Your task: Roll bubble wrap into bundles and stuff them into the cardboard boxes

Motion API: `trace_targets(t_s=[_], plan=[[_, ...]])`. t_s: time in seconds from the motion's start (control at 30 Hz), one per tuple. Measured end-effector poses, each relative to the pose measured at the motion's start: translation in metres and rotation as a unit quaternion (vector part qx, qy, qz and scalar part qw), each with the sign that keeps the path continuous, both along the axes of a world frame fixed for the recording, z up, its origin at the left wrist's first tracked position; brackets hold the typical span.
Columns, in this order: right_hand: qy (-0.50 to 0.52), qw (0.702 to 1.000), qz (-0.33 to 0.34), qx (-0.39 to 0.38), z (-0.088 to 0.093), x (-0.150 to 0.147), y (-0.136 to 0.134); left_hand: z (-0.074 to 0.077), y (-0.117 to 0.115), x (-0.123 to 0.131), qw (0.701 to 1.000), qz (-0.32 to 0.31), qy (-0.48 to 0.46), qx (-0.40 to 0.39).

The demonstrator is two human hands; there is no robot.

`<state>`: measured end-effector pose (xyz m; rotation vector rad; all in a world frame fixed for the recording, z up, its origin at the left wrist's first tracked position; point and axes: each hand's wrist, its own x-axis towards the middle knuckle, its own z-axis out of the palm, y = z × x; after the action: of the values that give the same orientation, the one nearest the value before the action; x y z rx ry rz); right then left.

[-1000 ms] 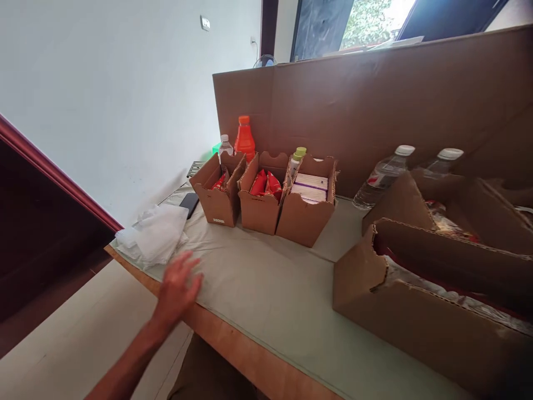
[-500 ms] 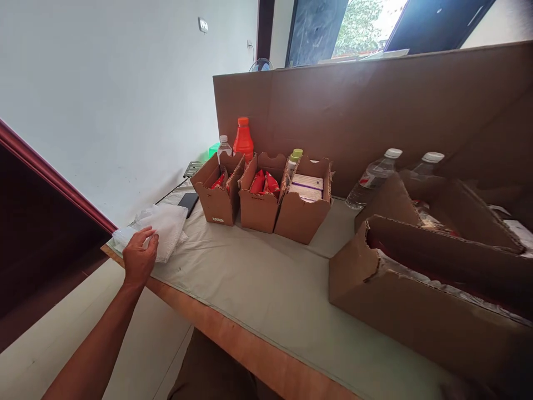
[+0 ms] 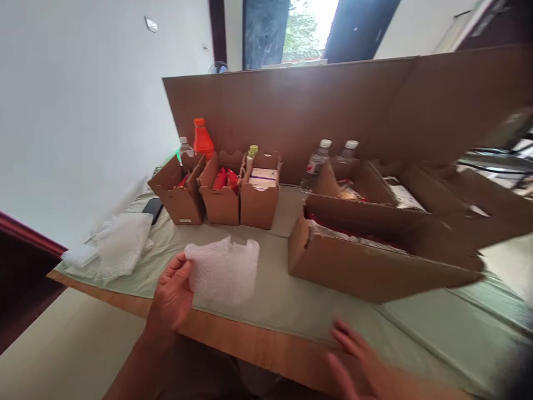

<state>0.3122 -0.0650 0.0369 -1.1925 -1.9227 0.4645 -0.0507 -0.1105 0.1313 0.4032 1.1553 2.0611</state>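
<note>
My left hand (image 3: 172, 291) pinches the left edge of a translucent bubble wrap bag (image 3: 225, 272), held up over the front of the table. At the table's left end lies a pile of similar bubble wrap (image 3: 122, 244). My right hand (image 3: 353, 355) hovers near the front edge, blurred by motion, with thumb and fingers apart and nothing between them. Beyond it stands a long cardboard box (image 3: 375, 272) with clear plastic packaging along its inside.
Three cardboard bins (image 3: 222, 208) stand in a row, holding red packets (image 3: 225, 179) and white packs (image 3: 263, 179). Behind are an orange bottle (image 3: 202, 139) and clear bottles (image 3: 315, 164). A black phone-like slab (image 3: 152, 208) lies left. A cardboard panel (image 3: 333, 100) runs along the back.
My left hand has lifted a bubble wrap bag off the pile and brought it rightward. My right hand has come into view at the lower right. The view has turned right.
</note>
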Motion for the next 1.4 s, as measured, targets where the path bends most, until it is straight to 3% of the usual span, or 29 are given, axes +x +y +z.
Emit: trace_targets(t_s=[0.07, 0.1, 0.2, 0.3, 0.37, 0.43, 0.5, 0.6, 0.67, 0.73, 0.8, 0.87, 0.97, 1.03, 1.1, 1.2, 1.33, 1.4], plan=[[0.048, 0.985, 0.082, -0.142, 0.005, -0.028, -0.005, -0.009, 0.007, 0.024, 0.996, -0.061, -0.064, -0.022], [0.091, 0.965, 0.123, -0.213, 0.011, -0.043, -0.004, -0.012, 0.009, 0.034, 0.992, -0.092, -0.081, -0.031], [0.272, 0.882, 0.206, -0.324, 0.033, -0.083, 0.007, -0.013, 0.008, 0.056, 0.977, -0.191, -0.087, -0.046], [0.361, 0.788, 0.271, -0.418, 0.047, -0.106, 0.013, -0.013, 0.002, 0.059, 0.967, -0.247, -0.031, -0.056], [0.376, 0.764, 0.268, -0.451, 0.049, -0.111, 0.010, -0.015, -0.003, 0.051, 0.968, -0.234, 0.052, -0.068], [0.388, 0.778, 0.231, -0.437, 0.050, -0.107, 0.006, -0.016, -0.007, 0.041, 0.965, -0.197, 0.156, -0.080], [0.381, 0.826, 0.189, -0.369, 0.053, -0.095, 0.004, -0.017, -0.009, 0.032, 0.951, -0.148, 0.260, -0.077], [0.275, 0.939, 0.128, -0.160, 0.061, -0.070, 0.009, -0.021, -0.008, 0.021, 0.900, -0.062, 0.427, -0.061], [0.162, 0.983, 0.083, 0.000, 0.061, -0.053, 0.014, -0.032, -0.009, 0.013, 0.837, -0.033, 0.542, -0.072], [0.063, 0.992, 0.040, 0.097, 0.052, -0.035, 0.018, -0.051, -0.015, 0.003, 0.777, -0.046, 0.620, -0.102], [0.001, 0.993, -0.001, 0.120, 0.036, -0.018, 0.017, -0.071, -0.027, -0.009, 0.751, -0.065, 0.641, -0.144], [-0.028, 0.994, -0.024, 0.105, 0.020, -0.005, 0.013, -0.084, -0.041, -0.019, 0.762, -0.059, 0.616, -0.190], [-0.020, 0.996, -0.035, 0.081, 0.011, 0.000, 0.006, -0.080, -0.050, -0.023, 0.789, -0.029, 0.573, -0.219], [0.005, 0.997, -0.039, 0.068, 0.017, -0.008, 0.005, -0.070, -0.041, -0.014, 0.775, -0.017, 0.598, -0.203], [0.022, 0.998, -0.038, 0.048, 0.027, -0.025, 0.005, -0.063, -0.024, 0.003, 0.735, -0.018, 0.655, -0.176], [-0.016, 1.000, -0.013, 0.024, 0.037, -0.062, 0.005, -0.066, 0.006, 0.029, 0.697, -0.043, 0.696, -0.169], [-0.130, 0.991, 0.001, 0.023, 0.029, -0.103, 0.004, -0.081, 0.027, 0.042, 0.712, -0.070, 0.670, -0.196], [-0.137, 0.991, -0.010, 0.006, 0.022, -0.112, 0.007, -0.084, 0.030, 0.040, 0.724, -0.069, 0.656, -0.200]])
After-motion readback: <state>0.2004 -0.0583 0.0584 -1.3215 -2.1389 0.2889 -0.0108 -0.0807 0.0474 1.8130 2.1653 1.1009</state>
